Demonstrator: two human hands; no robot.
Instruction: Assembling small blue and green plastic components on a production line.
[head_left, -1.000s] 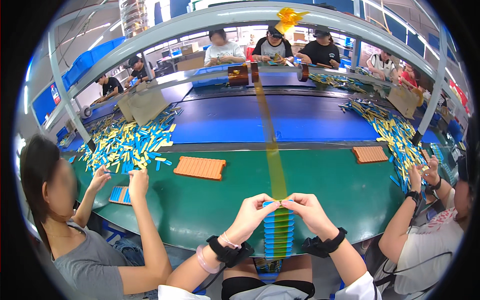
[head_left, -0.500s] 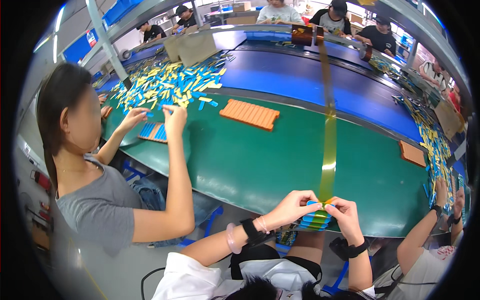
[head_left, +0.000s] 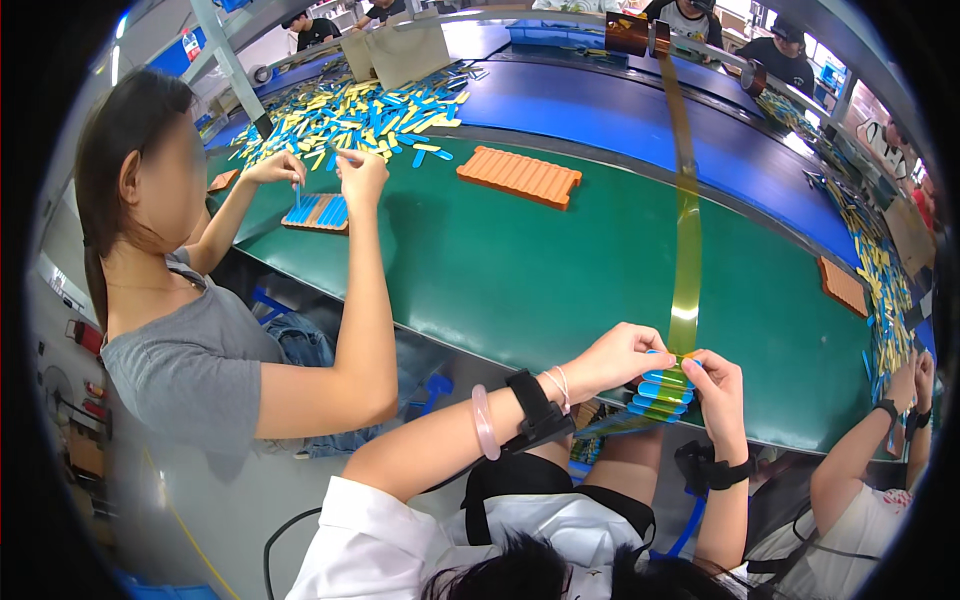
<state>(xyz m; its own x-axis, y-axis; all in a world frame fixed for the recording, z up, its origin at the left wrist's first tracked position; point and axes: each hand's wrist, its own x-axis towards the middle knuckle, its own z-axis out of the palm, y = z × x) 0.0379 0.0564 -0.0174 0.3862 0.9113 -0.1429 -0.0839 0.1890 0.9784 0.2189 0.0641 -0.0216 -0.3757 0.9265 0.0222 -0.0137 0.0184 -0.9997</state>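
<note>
A row of flat blue strips [head_left: 655,394] hangs over the table's near edge, joined by a translucent amber tape [head_left: 686,250]. My left hand [head_left: 632,358] is closed in a pinch at the left end of the topmost strip. At its right end, my right hand [head_left: 718,388] pinches too, thumb and fingertips beside the tape. The tape stretches from between my hands across the table to a copper-brown roll [head_left: 628,36] on the rail. My fingers partly hide the top strip's ends.
The green table [head_left: 500,270] bears an orange ribbed tray [head_left: 520,177] and another orange tray [head_left: 843,287]. Blue and yellow strips lie in a heap [head_left: 360,115] at far left and a pile [head_left: 885,270] at right. A co-worker [head_left: 190,330] sits left, working over a tray of blue strips [head_left: 316,211].
The view has shifted, so the table appears higher. Both my hands keep their pinch on the top strip. The lower part of the row now trails leftward. The left co-worker holds a strip upright above the tray.
</note>
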